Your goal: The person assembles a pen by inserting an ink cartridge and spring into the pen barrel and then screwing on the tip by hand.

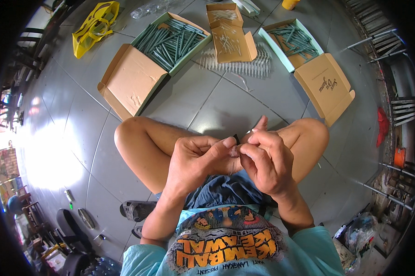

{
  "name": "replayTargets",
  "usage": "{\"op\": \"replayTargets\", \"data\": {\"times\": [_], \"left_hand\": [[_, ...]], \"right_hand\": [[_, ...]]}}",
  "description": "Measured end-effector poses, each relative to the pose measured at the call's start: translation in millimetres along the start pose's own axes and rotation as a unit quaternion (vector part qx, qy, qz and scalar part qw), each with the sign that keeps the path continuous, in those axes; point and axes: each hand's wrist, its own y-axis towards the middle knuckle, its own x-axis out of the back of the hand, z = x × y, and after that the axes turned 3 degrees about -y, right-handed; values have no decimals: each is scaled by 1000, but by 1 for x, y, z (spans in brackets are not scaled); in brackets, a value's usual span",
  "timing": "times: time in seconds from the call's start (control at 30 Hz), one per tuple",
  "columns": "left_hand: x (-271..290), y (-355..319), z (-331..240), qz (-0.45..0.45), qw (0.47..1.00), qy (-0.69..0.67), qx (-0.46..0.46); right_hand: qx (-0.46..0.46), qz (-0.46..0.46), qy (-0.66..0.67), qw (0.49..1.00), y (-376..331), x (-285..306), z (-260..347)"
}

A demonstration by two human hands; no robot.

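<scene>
Above my crossed legs, my left hand [196,161] and my right hand [269,161] meet with their fingers pinched together. A small dark piece [236,138] shows by the left thumb tip; its kind and the rest of it are hidden by the fingers. Beyond my knees at the left, an open box [192,56] is heaped with grey-green pen-like sticks [168,43]. A smaller brown box [235,56] in the middle holds thin clear parts [226,42]. Rows of clear pointed pieces [260,66] lie beside it. Another open box [281,57] at the right holds more grey-green sticks [295,39].
A yellow plastic bag [85,34] lies on the grey tiled floor [216,103] at the far left. A sandal [137,210] is near my left hip. Metal racks [391,39] line the right side, with a plastic-wrapped bundle [359,234] at the lower right.
</scene>
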Motion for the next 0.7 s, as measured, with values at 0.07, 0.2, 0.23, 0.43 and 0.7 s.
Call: {"op": "replayTargets", "data": {"times": [0.07,0.2,0.23,0.43,0.7], "left_hand": [[5,3,0,1,1000,17,-2],[11,6,-10,28,994,95,50],[12,7,-10,37,994,98,44],[16,9,-6,49,994,93,32],[20,12,0,51,998,41,16]], "right_hand": [[12,14,10,1000,0,2,0],[32,37,23,999,-4,3,-4],[36,40,21,998,-4,3,-5],[62,52,12,997,-4,5,-8],[71,30,39,996,-10,0,-9]]}}
